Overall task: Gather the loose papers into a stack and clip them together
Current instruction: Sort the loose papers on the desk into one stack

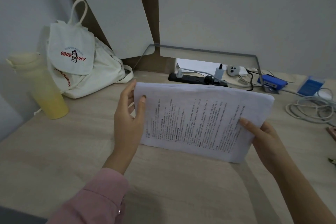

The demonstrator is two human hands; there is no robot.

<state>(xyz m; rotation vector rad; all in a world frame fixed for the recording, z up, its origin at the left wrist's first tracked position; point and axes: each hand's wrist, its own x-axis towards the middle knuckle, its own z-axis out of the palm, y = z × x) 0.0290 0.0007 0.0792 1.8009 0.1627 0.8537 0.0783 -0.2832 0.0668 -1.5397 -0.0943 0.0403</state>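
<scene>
A stack of printed papers (198, 120) stands on its long edge on the wooden desk (172, 187), tilted back toward the wall. My left hand (127, 122) holds its left side, thumb on the front sheet and fingers behind. My right hand (263, 138) grips the lower right corner, thumb lying across the print. The sheets look roughly aligned. No clip is visible in either hand.
A white drawstring bag (80, 65) and a pale yellow bottle (41, 87) stand at the back left. Behind the papers lie a black power strip (192, 78) with plugs, a blue stapler-like object (272, 82), and coiled cables (312, 109) at the right.
</scene>
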